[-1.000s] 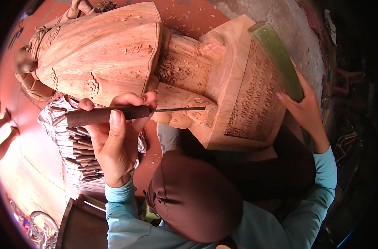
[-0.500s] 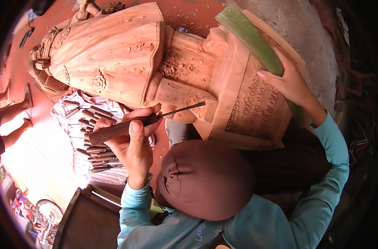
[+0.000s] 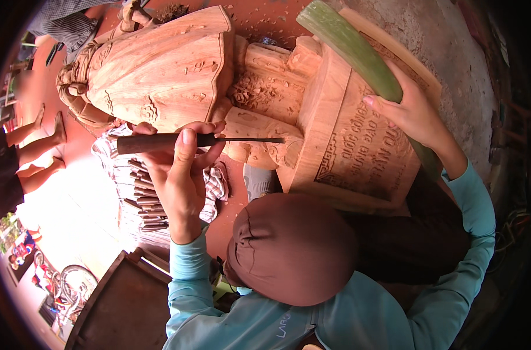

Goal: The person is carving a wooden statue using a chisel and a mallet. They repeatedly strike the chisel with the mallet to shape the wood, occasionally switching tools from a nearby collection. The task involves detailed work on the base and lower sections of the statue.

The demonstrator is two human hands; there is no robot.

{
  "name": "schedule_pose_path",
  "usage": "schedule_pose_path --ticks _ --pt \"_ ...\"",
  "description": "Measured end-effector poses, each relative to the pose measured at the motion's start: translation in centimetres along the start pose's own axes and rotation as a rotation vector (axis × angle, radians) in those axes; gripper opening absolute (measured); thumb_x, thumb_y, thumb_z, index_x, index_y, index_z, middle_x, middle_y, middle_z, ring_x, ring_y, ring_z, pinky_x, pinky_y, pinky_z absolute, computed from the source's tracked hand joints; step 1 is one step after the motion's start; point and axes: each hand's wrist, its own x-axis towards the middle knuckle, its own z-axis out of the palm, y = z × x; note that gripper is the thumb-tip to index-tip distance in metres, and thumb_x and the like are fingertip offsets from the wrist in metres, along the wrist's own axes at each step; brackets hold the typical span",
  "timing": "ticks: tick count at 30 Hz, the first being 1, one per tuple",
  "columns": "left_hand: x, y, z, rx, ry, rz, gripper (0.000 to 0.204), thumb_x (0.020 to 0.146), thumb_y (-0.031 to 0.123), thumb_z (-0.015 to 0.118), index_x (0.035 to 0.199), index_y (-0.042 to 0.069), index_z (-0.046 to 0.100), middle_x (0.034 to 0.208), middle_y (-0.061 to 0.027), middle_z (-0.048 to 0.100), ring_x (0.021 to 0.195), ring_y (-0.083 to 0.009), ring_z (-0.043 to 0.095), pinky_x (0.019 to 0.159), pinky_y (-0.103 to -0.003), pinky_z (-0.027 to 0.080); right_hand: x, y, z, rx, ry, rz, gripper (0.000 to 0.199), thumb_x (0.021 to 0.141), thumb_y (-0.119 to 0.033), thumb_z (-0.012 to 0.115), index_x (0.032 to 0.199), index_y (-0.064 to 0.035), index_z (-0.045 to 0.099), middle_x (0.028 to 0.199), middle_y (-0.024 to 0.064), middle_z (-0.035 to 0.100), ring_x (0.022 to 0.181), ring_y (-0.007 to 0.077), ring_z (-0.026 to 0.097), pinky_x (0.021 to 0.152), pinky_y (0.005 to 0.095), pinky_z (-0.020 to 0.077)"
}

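At the far left edge, another person's bare legs (image 3: 41, 131) are seen on the bright red floor (image 3: 79, 192), well apart from the work. Near them, toward the lower left, a strip of sunlit floor lies open, bounded below by a dark wooden frame (image 3: 125, 297).

Just right of that, a row of spare chisels (image 3: 146, 195) is laid out on a striped cloth (image 3: 111, 160), directly under the left hand (image 3: 175, 169). The left hand is closed around the dark handle of a chisel (image 3: 172, 142), thumb pressed up along the handle and fingers curled over it. The chisel is held level, its thin metal blade pointing right, and its tip is met by the carved foot of the wooden statue (image 3: 166, 70) at about mid-picture. The statue lies on its side, its robed body stretching from upper left to the centre, its edge close above the knuckles; little free room is left between hand and wood.

Further right, the statue's square base (image 3: 358, 151), carved with lettering, is seen facing the camera. A green mallet (image 3: 353, 52) is gripped by the right hand (image 3: 414, 114), fingers wrapped round its lower part, resting against the base's upper right edge. Beyond it grey ground (image 3: 446, 52) with wood chips is seen.
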Motion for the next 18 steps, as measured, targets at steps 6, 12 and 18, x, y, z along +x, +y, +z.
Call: schedule_pose_path --ticks 6,12,18 --pt "2.8 0.4 -0.5 0.021 -0.151 -0.104 0.046 0.093 0.003 0.054 0.126 0.015 0.024 0.099 -0.0194 0.064 0.093 -0.0317 0.067 0.072 -0.039 0.061 0.3 0.4 0.1 0.014 0.009 -0.011 0.06 0.085 -0.025 0.069 0.134 -0.0012 0.043 0.114 0.0122 0.06 0.105 0.0195 0.057 0.091 0.0322 0.044" --pt "1.2 0.9 0.0 -0.001 -0.307 0.067 0.04 0.093 0.004 0.055 0.113 0.018 0.022 0.104 -0.0257 0.062 0.098 -0.0374 0.064 0.077 -0.044 0.06 0.2 -0.1 -0.3 0.113 -0.049 0.107 0.063 0.085 -0.025 0.07 0.136 -0.0023 0.041 0.09 0.0029 0.058 0.074 0.0089 0.056 0.065 0.0236 0.0466" --pt "0.0 -0.3 -1.7 -0.083 -0.137 -0.016 0.044 0.096 0.008 0.052 0.123 0.02 0.02 0.107 -0.028 0.061 0.101 -0.0407 0.063 0.077 -0.043 0.06 0.2 0.1 -0.2 0.151 -0.045 0.115 0.06 0.085 -0.026 0.069 0.134 -0.0029 0.042 0.073 -0.0033 0.053 0.054 0.0037 0.045 0.047 0.0197 0.0392"
